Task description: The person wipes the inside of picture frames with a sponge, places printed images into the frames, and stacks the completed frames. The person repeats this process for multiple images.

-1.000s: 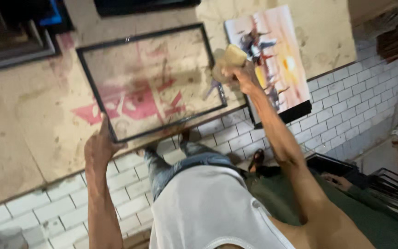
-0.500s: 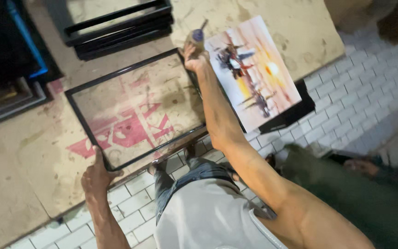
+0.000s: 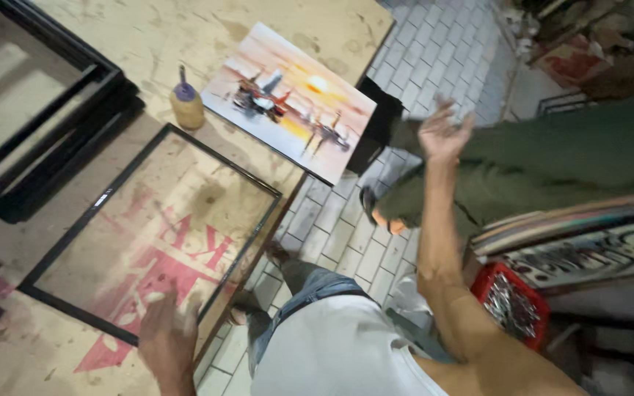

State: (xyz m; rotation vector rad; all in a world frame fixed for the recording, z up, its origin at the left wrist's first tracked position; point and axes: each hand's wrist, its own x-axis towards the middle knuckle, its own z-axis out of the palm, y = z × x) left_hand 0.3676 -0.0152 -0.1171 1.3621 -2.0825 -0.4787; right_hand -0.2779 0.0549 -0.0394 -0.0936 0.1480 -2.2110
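The black frame [image 3: 152, 238], a thin flat rectangle, lies on the worn, stained wooden table [image 3: 317, 22] with faded red lettering showing through its opening. The left hand [image 3: 166, 337] rests at its near edge, fingers spread flat (blurred, gripping nothing). The right hand [image 3: 442, 132] hangs in the air over the pale tiled floor [image 3: 346, 242], fingers loosely splayed and empty. Farther off stand a squat glue bottle [image 3: 186, 103] with a purple cap and an unframed sunset painting [image 3: 291, 103], glossy, overhanging the table's edge.
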